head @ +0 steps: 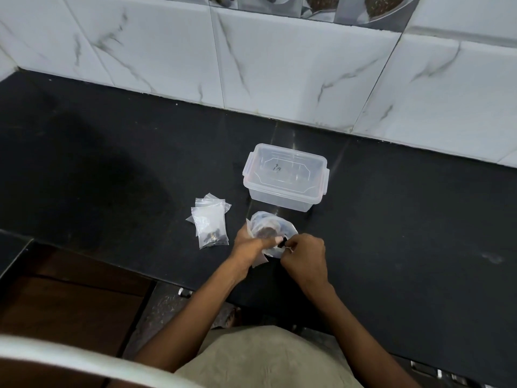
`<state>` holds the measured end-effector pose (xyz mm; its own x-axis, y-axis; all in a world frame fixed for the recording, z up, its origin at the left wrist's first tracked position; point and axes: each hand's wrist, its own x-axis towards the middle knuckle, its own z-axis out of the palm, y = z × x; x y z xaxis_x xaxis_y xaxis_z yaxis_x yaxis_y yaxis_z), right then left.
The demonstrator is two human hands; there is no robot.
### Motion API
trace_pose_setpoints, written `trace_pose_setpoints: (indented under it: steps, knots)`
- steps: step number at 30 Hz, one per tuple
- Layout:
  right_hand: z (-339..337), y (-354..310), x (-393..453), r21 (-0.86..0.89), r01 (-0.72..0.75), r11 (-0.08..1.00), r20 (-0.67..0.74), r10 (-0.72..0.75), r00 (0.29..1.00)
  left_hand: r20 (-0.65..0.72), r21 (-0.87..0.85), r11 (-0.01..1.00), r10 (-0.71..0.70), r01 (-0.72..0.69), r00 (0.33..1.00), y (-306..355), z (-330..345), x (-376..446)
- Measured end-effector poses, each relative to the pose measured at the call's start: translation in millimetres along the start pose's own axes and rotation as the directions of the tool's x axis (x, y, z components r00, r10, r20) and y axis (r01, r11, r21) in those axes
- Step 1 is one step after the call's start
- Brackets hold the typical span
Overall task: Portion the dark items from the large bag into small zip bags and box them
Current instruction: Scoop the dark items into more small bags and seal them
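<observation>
Black counter [112, 163], white grey-veined wall tiles [279, 65], clear lidded box [285, 177], clear small zip bags [211, 219], dark items [212, 236]

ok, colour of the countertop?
Black, glossy, faintly speckled countertop; it shows best in the head view, the only one.

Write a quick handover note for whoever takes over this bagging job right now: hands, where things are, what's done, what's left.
Left hand: grips the large bag at its near left edge.
Right hand: fingers curled, pinching at the bag's near right edge; a small dark piece shows between the hands.
Large bag lies on the black counter, just in front of the clear box, with dark items inside.
Small zip bags are stacked left of it; the top one holds some dark items.
Done: one bag looks portioned.
Left: fill the others and box them; the lidded box looks empty.
</observation>
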<state>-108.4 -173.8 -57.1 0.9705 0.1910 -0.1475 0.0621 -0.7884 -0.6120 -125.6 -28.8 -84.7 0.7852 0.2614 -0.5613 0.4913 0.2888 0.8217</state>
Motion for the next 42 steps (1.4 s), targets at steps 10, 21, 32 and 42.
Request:
trace_pose_setpoints:
  steps: [10, 21, 32, 42]
  knots:
    - [-6, -7, -5, 0.245, -0.138, 0.960, -0.027, 0.149, 0.988, -0.151, 0.351, 0.936, 0.075, -0.017, 0.986, 4, 7, -1]
    - [-9, -8, 4, 0.074, -0.108, 0.991, 0.051, 0.105, 0.993, -0.082, 0.188, 0.977, -0.081, 0.095, 0.993, 14, 4, -1]
    - [-14, 14, 7, 0.572, -0.529, 0.627, 0.309, 0.432, 0.847, -0.075, 0.226, 0.971, -0.066, 0.082, 0.995, 21, 1, -8]
    - [-36, 26, 9, 0.511, -0.416, 0.752, 0.397, 0.223, 0.890, -0.168, 0.284, 0.951, -0.080, 0.126, 0.983, 28, 12, -7]
